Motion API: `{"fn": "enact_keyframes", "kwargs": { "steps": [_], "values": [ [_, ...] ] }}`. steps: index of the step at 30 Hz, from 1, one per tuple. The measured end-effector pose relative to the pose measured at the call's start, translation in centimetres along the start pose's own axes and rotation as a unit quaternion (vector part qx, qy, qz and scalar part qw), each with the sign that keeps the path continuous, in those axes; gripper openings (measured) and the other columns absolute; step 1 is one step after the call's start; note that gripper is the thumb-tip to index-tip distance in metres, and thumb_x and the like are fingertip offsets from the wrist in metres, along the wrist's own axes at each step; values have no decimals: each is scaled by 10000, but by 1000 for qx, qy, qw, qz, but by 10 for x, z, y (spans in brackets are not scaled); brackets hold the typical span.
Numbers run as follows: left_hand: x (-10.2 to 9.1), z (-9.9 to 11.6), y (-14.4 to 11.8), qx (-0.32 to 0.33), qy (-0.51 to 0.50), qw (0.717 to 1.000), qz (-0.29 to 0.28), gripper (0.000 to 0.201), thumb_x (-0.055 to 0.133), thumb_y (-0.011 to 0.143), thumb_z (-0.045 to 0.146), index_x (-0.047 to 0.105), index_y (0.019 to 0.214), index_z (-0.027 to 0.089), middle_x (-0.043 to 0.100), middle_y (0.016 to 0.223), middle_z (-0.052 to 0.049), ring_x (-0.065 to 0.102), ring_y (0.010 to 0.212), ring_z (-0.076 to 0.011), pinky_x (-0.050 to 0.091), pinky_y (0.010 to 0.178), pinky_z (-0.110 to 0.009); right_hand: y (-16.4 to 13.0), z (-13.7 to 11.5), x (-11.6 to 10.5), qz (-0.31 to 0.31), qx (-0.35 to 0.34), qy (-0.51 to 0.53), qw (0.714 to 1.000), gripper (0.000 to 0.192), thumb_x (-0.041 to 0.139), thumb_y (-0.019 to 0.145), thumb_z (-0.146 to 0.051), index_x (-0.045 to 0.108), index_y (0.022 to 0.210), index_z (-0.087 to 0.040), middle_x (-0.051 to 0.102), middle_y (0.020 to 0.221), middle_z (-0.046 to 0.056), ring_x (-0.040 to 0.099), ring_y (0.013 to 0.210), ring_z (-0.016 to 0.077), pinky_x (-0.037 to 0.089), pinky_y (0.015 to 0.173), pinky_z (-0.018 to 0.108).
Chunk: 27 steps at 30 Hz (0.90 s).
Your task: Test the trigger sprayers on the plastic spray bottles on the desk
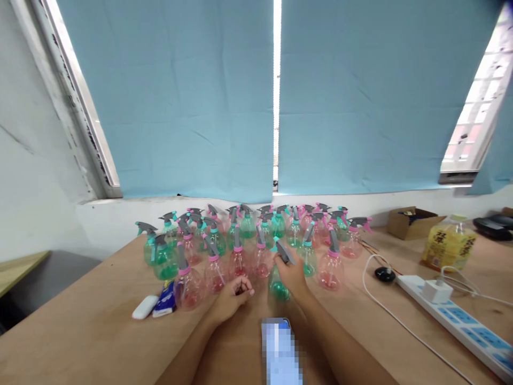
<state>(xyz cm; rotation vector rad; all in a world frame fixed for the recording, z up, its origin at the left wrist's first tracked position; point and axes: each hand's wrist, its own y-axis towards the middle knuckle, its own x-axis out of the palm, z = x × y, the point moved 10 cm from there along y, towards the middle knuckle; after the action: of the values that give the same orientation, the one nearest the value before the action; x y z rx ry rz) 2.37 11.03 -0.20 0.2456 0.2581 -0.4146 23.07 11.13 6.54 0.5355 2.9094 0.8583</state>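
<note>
your right hand [292, 275] is wrapped round a green spray bottle [279, 286] at the front of the crowd, gray trigger head up. your left hand [234, 297] is curled shut on the table [100, 331], holding nothing, just beside a pink bottle [187, 286]. roughly thirty bottles, too packed to count. one power strip [457, 315], one cardboard box [412, 220].

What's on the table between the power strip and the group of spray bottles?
In the head view, a white cable and a small black round object lie there.

Pink and green spray bottles [256, 251], blue curtains [180, 96]
</note>
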Motion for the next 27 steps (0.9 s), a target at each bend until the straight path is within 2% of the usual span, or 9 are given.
{"fn": "enact_keyframes", "kwargs": {
  "steps": [3,6,9,11,14,18,22,27],
  "values": [
    [0,1,0,-2,1,1000,1,285,701,824,431,568,825,179,488,699,54,446,639,-108,359,623,-221,0,0,-18,62,-23,-96,993,353,531,824,-299,570,1151,-171,623,778,-1,555,616,161,440,600,275],
    [1,1,0,2,2,1000,-3,286,695,828,436,566,830,180,491,701,52,454,646,-112,366,624,-222,-3,-1,-22,73,-80,-178,978,567,515,819,-270,411,1367,-174,643,1040,86,613,815,230,482,742,359],
    [1,1,0,6,8,1000,-4,274,685,837,428,566,833,180,493,705,49,454,645,-112,367,621,-222,-6,0,-16,56,-151,-233,959,642,487,812,-233,351,1437,-177,587,1202,137,568,1044,295,448,921,474],
    [0,0,0,4,11,1000,-4,269,682,839,423,567,834,180,488,710,50,450,644,-112,365,617,-222,-6,3,-16,68,-172,-262,947,651,483,834,-249,332,1464,-178,560,1248,151,521,1119,322,411,972,532],
    [0,-1,0,1,13,1000,-3,271,681,838,428,570,840,181,481,719,50,448,647,-113,365,612,-221,-3,10,-14,73,-178,-286,939,629,467,902,-298,299,1498,-182,557,1237,153,495,1144,331,392,991,567],
    [1,1,0,4,18,1000,-8,262,674,846,422,574,850,180,484,713,51,448,640,-110,365,613,-222,1,21,-11,49,-173,-252,951,591,423,978,-356,269,1523,-187,521,1310,162,477,1233,303,394,1045,534],
    [2,2,0,5,18,1000,-8,270,674,845,431,573,847,180,483,706,51,442,627,-107,365,609,-221,3,33,-14,44,-145,-221,964,609,423,992,-410,256,1534,-187,463,1443,173,446,1337,300,403,1071,520],
    [2,4,0,3,25,1000,-9,286,668,842,448,571,847,179,481,717,45,452,644,-114,369,620,-223,6,42,-14,30,-108,-225,968,610,457,981,-431,324,1510,-157,497,1448,186,466,1352,323,408,1081,537]
  ]
}}
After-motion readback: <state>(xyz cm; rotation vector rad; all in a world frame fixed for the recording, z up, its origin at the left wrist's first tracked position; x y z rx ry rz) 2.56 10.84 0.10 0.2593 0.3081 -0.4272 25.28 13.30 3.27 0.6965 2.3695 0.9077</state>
